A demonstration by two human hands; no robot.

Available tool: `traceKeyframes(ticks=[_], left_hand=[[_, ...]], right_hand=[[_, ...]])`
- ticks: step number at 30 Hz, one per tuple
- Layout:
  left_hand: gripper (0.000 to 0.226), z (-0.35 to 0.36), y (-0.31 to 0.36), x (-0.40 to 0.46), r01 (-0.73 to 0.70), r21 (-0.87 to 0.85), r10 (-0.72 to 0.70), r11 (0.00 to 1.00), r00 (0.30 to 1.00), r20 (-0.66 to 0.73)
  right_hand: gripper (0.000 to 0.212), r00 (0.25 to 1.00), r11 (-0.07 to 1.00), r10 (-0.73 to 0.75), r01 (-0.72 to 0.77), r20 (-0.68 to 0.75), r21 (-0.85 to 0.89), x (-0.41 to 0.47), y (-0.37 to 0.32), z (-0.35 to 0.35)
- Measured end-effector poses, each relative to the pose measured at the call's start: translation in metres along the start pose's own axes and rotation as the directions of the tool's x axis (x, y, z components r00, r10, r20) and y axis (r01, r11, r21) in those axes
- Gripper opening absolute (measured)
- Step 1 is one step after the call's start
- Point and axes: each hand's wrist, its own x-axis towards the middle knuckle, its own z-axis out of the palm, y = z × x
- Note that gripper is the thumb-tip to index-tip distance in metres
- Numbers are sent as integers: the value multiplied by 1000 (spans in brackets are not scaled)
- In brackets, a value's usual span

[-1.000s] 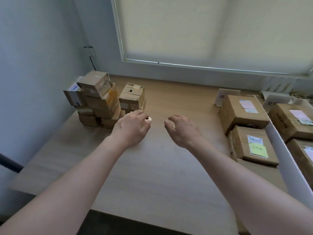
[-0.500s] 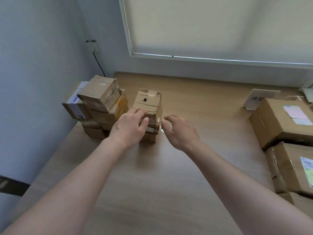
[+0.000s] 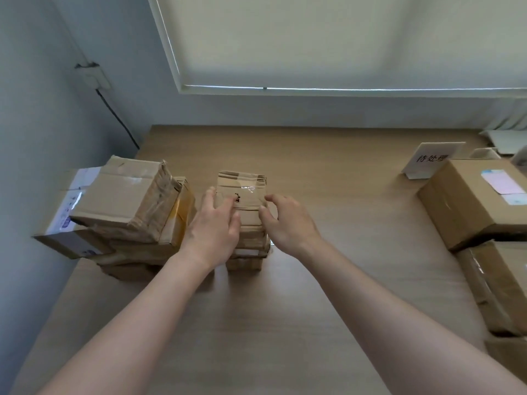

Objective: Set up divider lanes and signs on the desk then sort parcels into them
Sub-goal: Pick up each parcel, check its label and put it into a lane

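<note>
Gripping one taped parcel (image 3: 241, 192): left hand (image 3: 212, 229), right hand (image 3: 288, 223), both grasping.

Two bare forearms, no sleeves in view up to the frame edge. Left hand (image 3: 212, 228) and right hand (image 3: 288, 223) both bare: no gloves, watch or wristband. Can't make out any rings, though some fingers are hidden. Nails short, unpainted as far as visible.

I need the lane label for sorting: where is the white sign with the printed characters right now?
In the head view the white sign stands at the desk's far right, just behind the large parcel, below the window blind.
</note>
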Motion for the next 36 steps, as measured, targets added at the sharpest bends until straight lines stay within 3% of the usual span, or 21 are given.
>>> traceKeyframes(ticks=[2, 5, 11, 14, 16, 19, 23, 27, 30, 32, 36], left_hand=[[51, 6, -7, 6, 37, -23, -37, 999, 999, 24], [57, 8, -18, 11, 66, -140, -62, 988, 998, 30], [78, -10, -21, 1, 77, -311, -97, 947, 994, -51], [86, -26, -16, -6, 47, -355, -94, 934, 988, -118], [76, -38, -9, -13, 46, -442, -118, 896, 984, -136], [49, -55, 3, -26, 45, -644, -151, 764, 982, -110], [43, -72, 19, -44, 17, -812, -216, 584, 967, -135], [59, -79, 33, -62, 22, -859, -262, 512, 956, -132], [67, -81, 38, -69, 7, -815, -268, 580, 946, -183], [58, -80, 42, -74, -38, -794, -230, 607, 948, -221], [39, -77, 53, -85, -130, -815, -152, 565, 954, -257]], right_hand=[[44, 997, 969, 70, -75, 30, 237, 2, 0, 11], [35, 987, 810, 138, -159, 80, 565, 1, 1, 30], [35, 968, 594, 229, -220, 100, 773, 0, -10, 32], [30, 950, 544, 290, -266, 119, 796, -1, -17, 21], [25, 950, 489, 289, -253, 118, 835, -6, -24, 10], [36, 957, 422, 272, -212, 101, 881, -19, -37, -10], [43, 964, 367, 257, -157, 62, 917, -36, -46, -29], [49, 974, 333, 223, -102, 27, 937, -53, -49, -39], [39, 978, 423, 208, -79, -12, 903, -66, -47, -42], [29, 979, 482, 201, -64, -39, 874, -74, -44, -44], [24, 978, 519, 193, -36, -75, 854, -88, -39, -50]])
